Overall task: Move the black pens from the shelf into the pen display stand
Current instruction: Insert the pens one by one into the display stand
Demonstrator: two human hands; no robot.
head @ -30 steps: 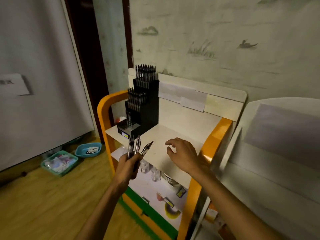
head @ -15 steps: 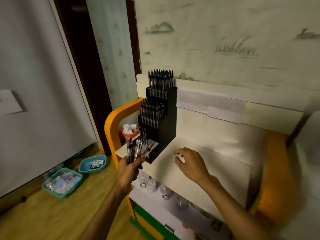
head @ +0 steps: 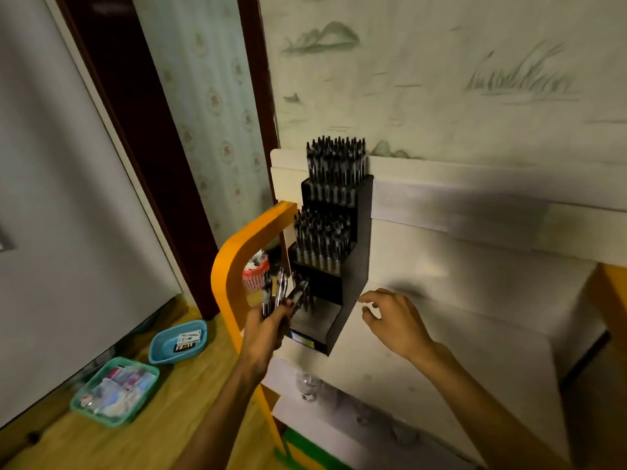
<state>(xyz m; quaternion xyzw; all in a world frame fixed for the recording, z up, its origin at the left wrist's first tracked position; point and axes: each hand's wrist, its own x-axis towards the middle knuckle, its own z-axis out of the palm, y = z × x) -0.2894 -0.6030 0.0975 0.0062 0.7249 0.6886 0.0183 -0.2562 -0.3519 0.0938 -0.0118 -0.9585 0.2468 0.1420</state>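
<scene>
A black stepped pen display stand point(head: 356, 252) stands at the left end of the white shelf top point(head: 441, 337). Its top and middle tiers are packed with upright black pens point(head: 334, 164); the lowest tier looks mostly bare. My left hand point(head: 266, 330) grips a bunch of black pens point(head: 283, 293), tips up, right in front of the lowest tier. My right hand point(head: 393, 317) hovers over the shelf top just right of the stand's base, fingers loosely spread, holding nothing.
The shelf's orange side frame point(head: 237, 259) curves up beside my left hand. A small red basket point(head: 254, 274) sits behind it. On the wooden floor lie a blue tray point(head: 178, 342) and a green tray point(head: 115, 390). Clear glasses point(head: 307, 385) stand on the lower shelf.
The view has closed in on the stand. My left hand has carried the pen bunch up to the lowest tier. My right hand has stayed open near the stand's base.
</scene>
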